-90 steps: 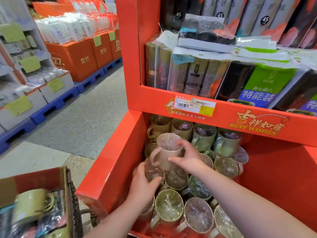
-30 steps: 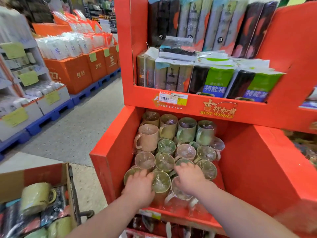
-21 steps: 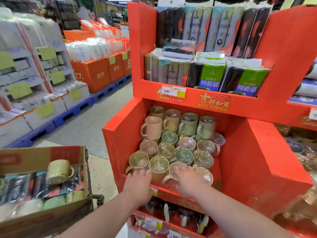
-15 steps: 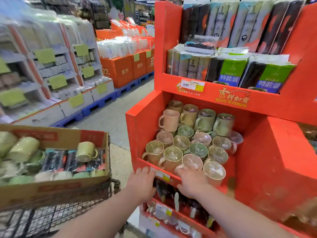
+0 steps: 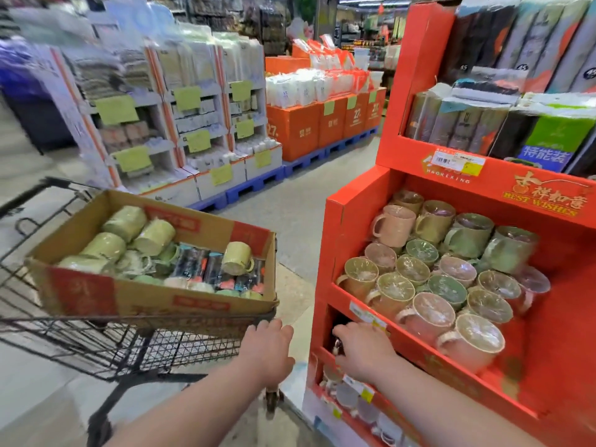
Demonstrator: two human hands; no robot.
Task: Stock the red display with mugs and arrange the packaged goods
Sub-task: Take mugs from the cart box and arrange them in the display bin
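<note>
On the right, the middle shelf of the red display is filled with plastic-wrapped mugs, packed in rows from its near lip to its far wall. Packaged goods are stood upright on the shelf above. On the left, a cardboard box of further mugs and packets is carried on a wire cart, which is stood on the grey floor.

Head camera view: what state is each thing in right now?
Mugs: plastic-wrapped, packed together on the red display.
Cardboard box: open, holding loose mugs lying sideways.
Shopping cart: carrying the box.
Left hand: fingers relaxed, at the cart's rim.
Right hand: reaching below the mugs; grip hidden.
</note>
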